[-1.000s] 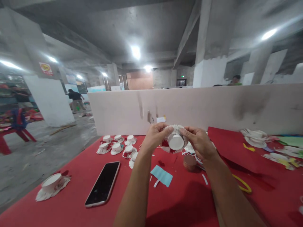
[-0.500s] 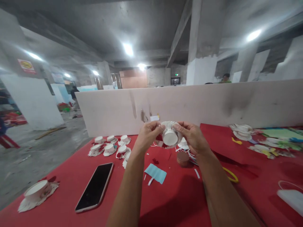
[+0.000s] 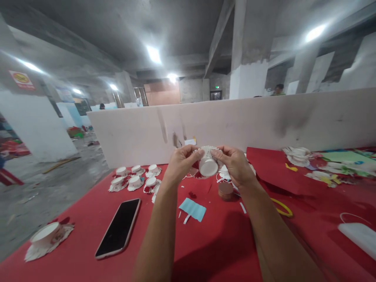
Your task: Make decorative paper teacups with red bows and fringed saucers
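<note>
Between my hands, above the red tabletop (image 3: 202, 243), is a small white cup-shaped piece with a frilled rim (image 3: 208, 167), its flat round base facing me. My left hand (image 3: 182, 162) pinches the frilled edge on the left, thumb on top. My right hand (image 3: 233, 162) grips the same edge from the right, thumb and fingers closed. Several similar white frilled cups (image 3: 135, 182) stand base-up at the table's left back. A larger one (image 3: 47, 237) sits near the left edge. Below my right hand is a round brown object (image 3: 225, 191), with white strips around it.
A black-screened phone (image 3: 119, 229) and a light blue cloth piece (image 3: 192, 209) lie on the table. At right are a yellow ring (image 3: 282, 207), a white face mask (image 3: 360, 237) and stacked white frilled pieces (image 3: 298, 156). A pale board (image 3: 217, 125) walls the back edge.
The view has shifted slightly. Both hands still hold the white frilled cup, its rim turned a little and the fingers resettled on it. The things on the table are unmoved.
</note>
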### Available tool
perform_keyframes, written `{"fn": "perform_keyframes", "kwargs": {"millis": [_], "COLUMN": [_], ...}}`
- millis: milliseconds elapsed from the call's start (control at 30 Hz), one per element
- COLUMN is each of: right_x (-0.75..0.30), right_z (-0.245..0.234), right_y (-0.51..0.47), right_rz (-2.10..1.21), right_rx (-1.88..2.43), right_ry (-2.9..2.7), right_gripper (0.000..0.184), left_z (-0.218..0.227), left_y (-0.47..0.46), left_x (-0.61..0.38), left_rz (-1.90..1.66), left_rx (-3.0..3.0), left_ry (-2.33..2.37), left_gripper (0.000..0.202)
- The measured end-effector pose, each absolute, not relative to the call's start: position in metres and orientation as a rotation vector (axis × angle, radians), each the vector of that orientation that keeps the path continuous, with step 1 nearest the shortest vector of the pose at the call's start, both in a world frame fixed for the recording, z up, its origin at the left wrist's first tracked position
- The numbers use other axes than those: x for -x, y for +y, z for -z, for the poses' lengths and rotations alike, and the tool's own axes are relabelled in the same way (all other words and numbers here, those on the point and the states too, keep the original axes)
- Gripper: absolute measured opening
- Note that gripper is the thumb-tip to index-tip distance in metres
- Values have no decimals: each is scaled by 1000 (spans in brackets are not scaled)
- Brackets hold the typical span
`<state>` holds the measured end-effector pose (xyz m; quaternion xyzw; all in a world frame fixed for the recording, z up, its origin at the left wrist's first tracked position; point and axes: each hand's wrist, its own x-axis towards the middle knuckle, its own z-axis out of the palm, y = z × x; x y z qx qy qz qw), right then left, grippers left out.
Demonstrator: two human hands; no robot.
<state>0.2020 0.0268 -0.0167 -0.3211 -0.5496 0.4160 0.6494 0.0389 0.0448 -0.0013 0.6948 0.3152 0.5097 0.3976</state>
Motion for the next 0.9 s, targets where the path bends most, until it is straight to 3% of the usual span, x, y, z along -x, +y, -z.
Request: {"fn": "perform_keyframes", "kwargs": {"millis": [333, 533, 733, 900], "right_x": [-206, -216, -248, -276], "right_z": [16, 19, 64, 107], "right_y": [25, 39, 70, 44], "right_rz": [-942, -716, -713, -898], "right_rx": [711, 780, 1084, 1069], "right_ry": [-1297, -1155, -1046, -887], "right_gripper": [32, 34, 29, 25], "left_z": [2, 0, -7, -8], "left_y": [43, 44, 35, 45], "left_x": [-38, -31, -23, -21], "left_rz": [-1286, -1535, -1876, -1954], "left_rx": [-1755, -1707, -1377, -1097], "left_ry": [807, 796, 601, 445], "left_gripper": [24, 26, 20, 13]}}
